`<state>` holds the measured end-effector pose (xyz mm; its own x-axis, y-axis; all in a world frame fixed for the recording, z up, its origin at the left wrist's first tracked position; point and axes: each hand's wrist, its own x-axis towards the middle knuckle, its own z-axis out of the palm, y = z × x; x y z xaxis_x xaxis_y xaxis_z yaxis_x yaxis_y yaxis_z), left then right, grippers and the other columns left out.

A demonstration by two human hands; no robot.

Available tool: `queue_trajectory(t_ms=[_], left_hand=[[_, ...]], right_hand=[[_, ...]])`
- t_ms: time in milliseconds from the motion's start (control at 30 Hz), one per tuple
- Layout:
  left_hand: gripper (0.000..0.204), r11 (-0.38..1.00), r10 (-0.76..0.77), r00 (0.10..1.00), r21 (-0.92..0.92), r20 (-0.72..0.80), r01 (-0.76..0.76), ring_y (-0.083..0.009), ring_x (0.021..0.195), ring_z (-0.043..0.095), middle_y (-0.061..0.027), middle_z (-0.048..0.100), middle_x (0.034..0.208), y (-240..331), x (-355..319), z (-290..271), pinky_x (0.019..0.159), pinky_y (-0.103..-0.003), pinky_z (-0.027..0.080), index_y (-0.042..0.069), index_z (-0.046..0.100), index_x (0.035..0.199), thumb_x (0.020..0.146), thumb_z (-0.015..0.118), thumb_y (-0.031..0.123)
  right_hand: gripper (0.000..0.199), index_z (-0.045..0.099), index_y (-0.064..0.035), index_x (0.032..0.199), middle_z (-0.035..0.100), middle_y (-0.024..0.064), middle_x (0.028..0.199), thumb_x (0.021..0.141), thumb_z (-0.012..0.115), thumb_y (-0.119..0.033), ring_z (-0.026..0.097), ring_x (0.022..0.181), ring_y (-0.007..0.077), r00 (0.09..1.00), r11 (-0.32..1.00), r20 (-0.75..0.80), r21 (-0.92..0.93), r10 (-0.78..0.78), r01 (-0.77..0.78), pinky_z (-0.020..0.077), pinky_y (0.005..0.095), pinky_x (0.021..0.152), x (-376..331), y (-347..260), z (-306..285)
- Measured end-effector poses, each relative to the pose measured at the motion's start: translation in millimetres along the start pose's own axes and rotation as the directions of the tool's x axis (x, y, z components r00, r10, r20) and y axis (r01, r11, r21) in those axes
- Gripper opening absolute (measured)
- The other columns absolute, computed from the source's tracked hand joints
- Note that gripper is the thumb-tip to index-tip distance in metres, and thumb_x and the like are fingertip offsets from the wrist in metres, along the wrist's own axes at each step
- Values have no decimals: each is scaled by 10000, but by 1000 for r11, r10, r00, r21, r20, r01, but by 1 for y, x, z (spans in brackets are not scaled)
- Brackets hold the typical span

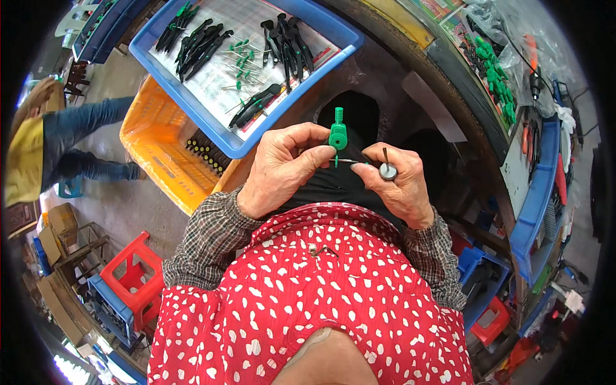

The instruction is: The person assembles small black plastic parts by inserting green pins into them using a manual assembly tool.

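Note:
Above my lap, my left hand pinches a green plastic part with a round hub and a ribbed stem pointing away from me. My right hand holds a thin metal pin between thumb and finger, reaching toward my left fingertips just below the green part. A small green piece sits on the pin near the left fingertips. Also tucked in my right fingers is a small tool with a round grey end and a thin dark shaft; its kind is unclear. Both hands are closed.
Ahead on the left, a blue tray holds black-handled tools and green-headed metal pins. An orange crate stands beneath it. At right is a workbench with green parts and a blue bin. A person stands far left, near a red stool.

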<state>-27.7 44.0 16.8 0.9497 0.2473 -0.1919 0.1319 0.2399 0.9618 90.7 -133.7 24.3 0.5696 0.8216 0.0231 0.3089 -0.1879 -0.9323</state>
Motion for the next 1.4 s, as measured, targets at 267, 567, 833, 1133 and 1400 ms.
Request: queue_trajectory(t_ms=[267,567,833,1133,1400], left_hand=[[186,990,-87,993,-105,75,94,-6,586,483,3,615,770,6,-3,-8,488,-163,368,-21,618,1053,905,636,91],[161,982,-117,991,-138,70,126,-1,555,459,25,587,726,0,-13,-9,465,-153,343,-4,632,1020,902,645,105],[207,998,5,999,-60,-42,-8,-21,537,474,-7,614,722,-1,-9,0,454,-168,350,-15,647,1041,901,657,138],[200,997,-8,998,-79,-68,2,-19,522,458,17,577,693,3,-5,3,444,-171,331,-13,632,1039,894,664,121],[189,992,-15,997,-127,-81,5,-13,514,439,25,563,688,2,-4,8,433,-169,311,-16,624,1035,891,661,102]], right_hand=[[131,621,23,825,493,10,624,821,705,-77,424,544,56,999,998,4,37,53,-53,341,241,473,-1,-10,-2],[138,616,25,808,476,6,610,832,697,-84,404,534,51,999,1000,44,-14,-17,18,324,238,463,-4,-9,3],[148,607,16,793,465,8,605,844,683,-100,393,517,58,998,998,-38,-31,-59,58,312,245,449,-5,0,7],[133,603,2,790,464,6,584,837,687,-91,413,509,53,984,999,-170,-24,-45,41,326,234,454,-5,-2,18],[131,606,0,810,491,7,621,833,696,-92,425,531,51,976,999,-216,13,-34,38,333,227,463,-8,2,21]])
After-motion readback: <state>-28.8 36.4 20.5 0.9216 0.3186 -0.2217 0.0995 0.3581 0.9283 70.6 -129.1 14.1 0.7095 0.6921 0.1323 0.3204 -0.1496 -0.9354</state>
